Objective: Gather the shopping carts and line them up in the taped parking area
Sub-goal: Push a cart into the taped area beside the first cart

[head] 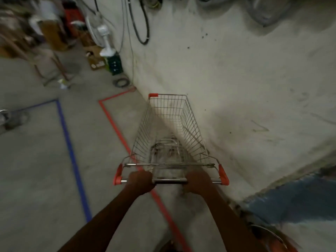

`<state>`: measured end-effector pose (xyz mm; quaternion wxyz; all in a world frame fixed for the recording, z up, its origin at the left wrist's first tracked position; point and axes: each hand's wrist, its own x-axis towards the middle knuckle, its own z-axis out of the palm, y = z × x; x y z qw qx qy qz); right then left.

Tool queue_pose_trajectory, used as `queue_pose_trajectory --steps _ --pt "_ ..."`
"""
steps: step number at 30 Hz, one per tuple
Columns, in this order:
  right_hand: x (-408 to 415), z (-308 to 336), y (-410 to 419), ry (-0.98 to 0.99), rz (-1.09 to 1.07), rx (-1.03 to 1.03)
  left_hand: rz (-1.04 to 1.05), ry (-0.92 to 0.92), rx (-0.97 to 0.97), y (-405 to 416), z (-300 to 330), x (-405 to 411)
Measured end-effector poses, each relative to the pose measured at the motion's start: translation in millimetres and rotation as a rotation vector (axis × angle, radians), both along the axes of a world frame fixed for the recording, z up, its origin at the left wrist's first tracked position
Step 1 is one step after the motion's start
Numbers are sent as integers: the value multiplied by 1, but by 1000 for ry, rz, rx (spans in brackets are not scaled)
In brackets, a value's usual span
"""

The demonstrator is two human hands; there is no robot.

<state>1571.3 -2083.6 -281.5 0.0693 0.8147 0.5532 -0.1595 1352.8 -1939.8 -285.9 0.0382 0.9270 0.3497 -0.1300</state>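
Note:
A wire shopping cart (169, 124) with red corner caps stands in front of me, its empty basket pointing away along the white wall. My left hand (141, 181) grips the left part of its handle bar and my right hand (199, 182) grips the right part. A red tape line (116, 124) runs on the concrete floor under the cart's left side and turns toward the wall at the far end. The cart sits between that red line and the wall.
A blue tape line (70, 146) marks another bay to the left. The white wall (236, 88) rises close on the right. A white fan (105, 40), a green crate (114, 65), boxes and chairs clutter the far left. Another cart's edge (3, 115) shows at far left.

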Motion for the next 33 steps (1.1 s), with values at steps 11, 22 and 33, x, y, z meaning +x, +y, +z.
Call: queue_pose_trajectory --steps 11,22,33 --pt "-3 2 -58 -77 41 47 128 0 -48 -89 12 -14" --pt "46 21 -91 -127 352 4 397 -26 -21 -192 -2 11" --pt "87 31 -39 -109 745 19 761 -52 -93 -228 -1 51"
